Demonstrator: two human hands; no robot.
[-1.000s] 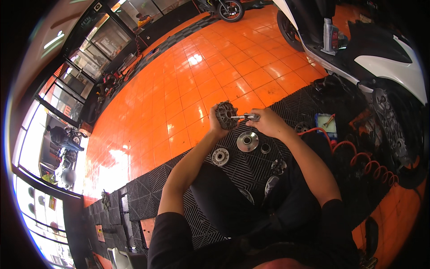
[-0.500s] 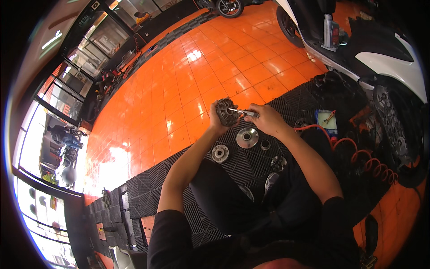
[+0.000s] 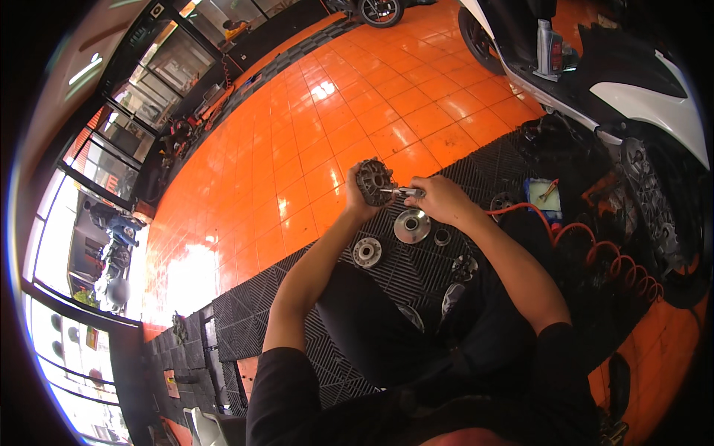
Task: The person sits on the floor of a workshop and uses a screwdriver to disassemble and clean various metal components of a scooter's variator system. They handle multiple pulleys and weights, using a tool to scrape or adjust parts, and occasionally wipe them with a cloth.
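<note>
My left hand (image 3: 357, 197) is closed around a dark round clutch assembly (image 3: 374, 181), raised above the mat with its ribbed, open face showing. My right hand (image 3: 437, 196) grips a slim silver screwdriver (image 3: 405, 192). Its tip meets the clutch's lower right edge, though the exact contact is too small to make out. Below both hands lie a shiny metal pulley disc (image 3: 411, 226), a smaller flanged disc with holes (image 3: 367, 253) and a small ring (image 3: 442, 237). Near my foot rests another metal part (image 3: 465, 266), partly in shadow.
A black ribbed mat (image 3: 249, 308) lies beneath me on orange floor tiles (image 3: 312, 141). At the right stands a white scooter (image 3: 639, 108) with a bottle (image 3: 549, 48) on its footboard. A red coiled air hose (image 3: 595, 256) crosses the mat beside a blue-edged tub (image 3: 541, 195).
The screwdriver's tip has shifted from the clutch's middle down to its lower right edge. My left hand has turned the clutch slightly, and my right hand has edged a little left.
</note>
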